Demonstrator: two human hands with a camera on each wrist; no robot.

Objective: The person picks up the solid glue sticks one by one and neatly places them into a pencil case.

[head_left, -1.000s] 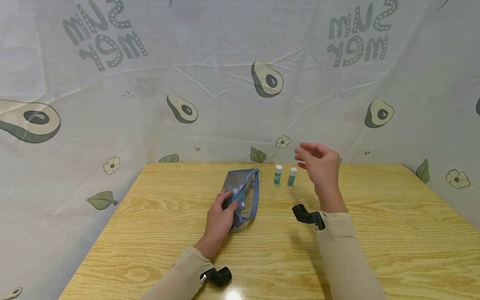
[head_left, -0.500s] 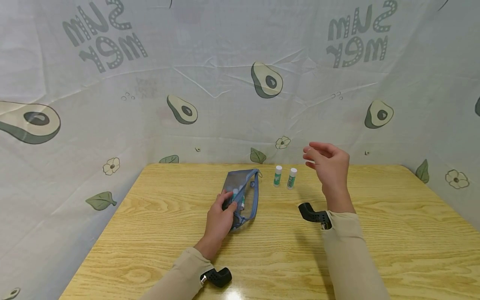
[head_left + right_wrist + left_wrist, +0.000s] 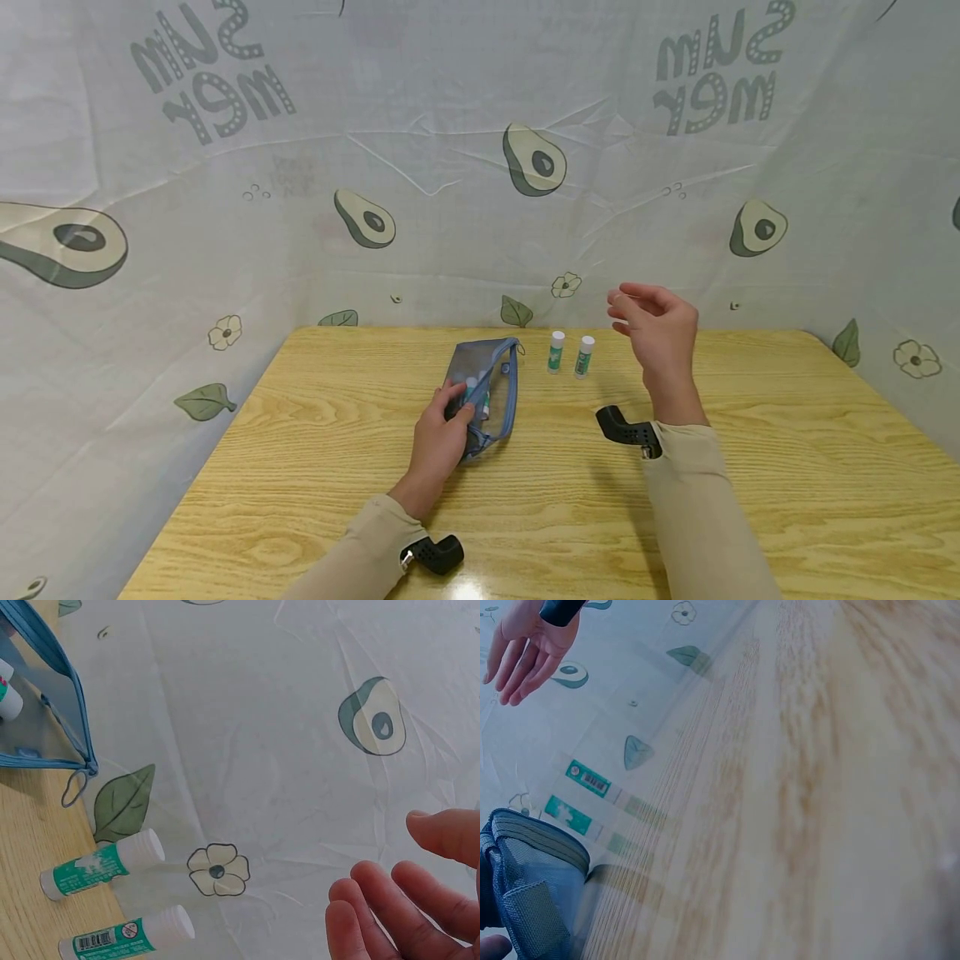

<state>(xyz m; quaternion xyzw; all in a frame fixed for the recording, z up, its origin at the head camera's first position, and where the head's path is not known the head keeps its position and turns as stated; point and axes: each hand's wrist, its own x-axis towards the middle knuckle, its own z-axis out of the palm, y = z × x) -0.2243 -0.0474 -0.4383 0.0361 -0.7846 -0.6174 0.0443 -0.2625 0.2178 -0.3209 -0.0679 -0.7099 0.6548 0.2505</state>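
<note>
My left hand [image 3: 440, 435] grips a blue zippered mesh pouch [image 3: 512, 400], thumb on the near side and fingers behind. The pouch's mouth gapes to the right. Through its mesh I can make out white-and-green glue sticks [image 3: 485, 405], partly hidden by the hand and fabric. Two more glue sticks stand upright on the table right of the pouch: one on the left [image 3: 555, 352] and one on the right [image 3: 584, 357], both white-capped with green labels. Raised above and to the right of them, my right hand [image 3: 660, 333] holds nothing, its fingers loosely bent.
A wooden table [image 3: 337, 500] lies under everything. Behind it hangs a pale cloth [image 3: 450, 242] printed with avocados, leaves and flowers, meeting the table's back edge. Each wrist carries a black camera mount, one on the left [image 3: 438, 554] and one on the right [image 3: 622, 429].
My right hand has shifted a little to the right, away from the standing glue sticks, then stayed nearly still. The left hand and pouch have not visibly moved.
</note>
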